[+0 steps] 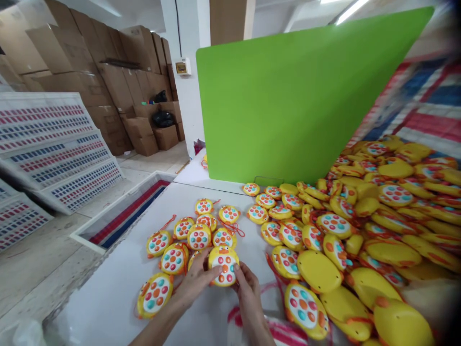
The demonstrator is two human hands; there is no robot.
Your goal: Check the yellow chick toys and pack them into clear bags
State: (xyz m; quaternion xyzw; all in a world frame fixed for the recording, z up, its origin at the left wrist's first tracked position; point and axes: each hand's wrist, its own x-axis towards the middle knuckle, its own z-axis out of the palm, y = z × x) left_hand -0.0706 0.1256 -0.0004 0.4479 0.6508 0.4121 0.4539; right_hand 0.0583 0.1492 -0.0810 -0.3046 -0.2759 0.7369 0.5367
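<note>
My two hands grasp one duck (224, 262) between them, right in front of me: its face with the coloured bumps is turned up towards me. My left hand (198, 278) has its thumb on the front of it, and my right hand (248, 283) pinches the opposite edge. Just beside my right wrist lies a pink-and-white wrap (286, 331); I can't make out whether its marks are letters. Under it all is the white tabletop (108, 298).

Close around my left hand sits a loose group of ducks (199, 237), bumps up, some with red cords. Right of my right hand a heap of ducks (334, 225) crowds in, many overlapping, some showing plain yellow backs, and it fills that side.

Beyond my hands a green board (288, 110) stands up and hides what is behind it. Past the heap, far to the right, is a striped sheet (428, 113), blurred.

Left of my hands, below the tabletop, is an open crate (86, 244); farther left, white crates (65, 149) are stacked. Farther ahead, a pillar (194, 110) carries a small switch box (183, 67), and brown boxes (118, 91) pile high, their printing too small to read.
</note>
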